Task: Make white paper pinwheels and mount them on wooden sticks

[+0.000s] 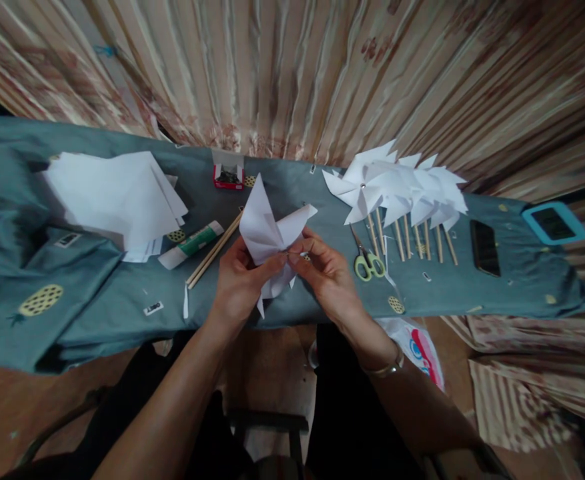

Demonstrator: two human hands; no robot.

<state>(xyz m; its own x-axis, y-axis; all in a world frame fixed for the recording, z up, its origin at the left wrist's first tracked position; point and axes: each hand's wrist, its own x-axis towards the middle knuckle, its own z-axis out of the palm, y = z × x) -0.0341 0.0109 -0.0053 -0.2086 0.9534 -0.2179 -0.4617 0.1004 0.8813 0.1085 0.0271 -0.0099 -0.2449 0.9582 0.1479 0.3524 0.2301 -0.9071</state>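
Note:
A white paper pinwheel with folded, pointed blades is held up over the near edge of the table. My left hand grips it from the left, thumb pressed near its centre. At that centre my right hand is closed in a pinch on a small thin thing, too small to name. Left of my left hand lie two or so wooden sticks and a green and white glue tube. Scissors with green handles rest to the right of my right hand.
Finished-looking pinwheels on sticks lie overlapped at the right. White paper sheets are stacked at the left. A small red box of dark metal bits stands at the back. A phone and a blue-framed device lie far right.

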